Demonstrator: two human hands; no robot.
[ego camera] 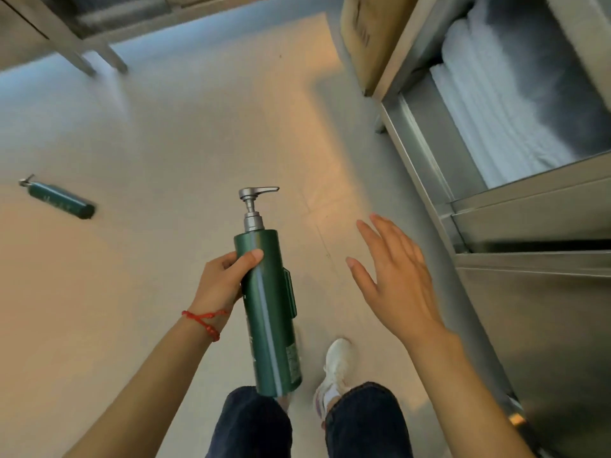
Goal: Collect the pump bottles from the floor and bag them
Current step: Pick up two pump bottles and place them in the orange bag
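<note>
My left hand grips a tall green pump bottle with a silver pump head, held upright in front of me above my legs. To the right of the bottle my right hand hovers with its fingers spread, holding nothing and not touching the bottle. A second green pump bottle lies on its side on the pale floor at the far left. No bag is in view.
A steel shelving unit with stacked white towels runs along the right side. A cardboard box stands behind it. Metal furniture legs stand at the top left. My feet and a white shoe are below the bottle.
</note>
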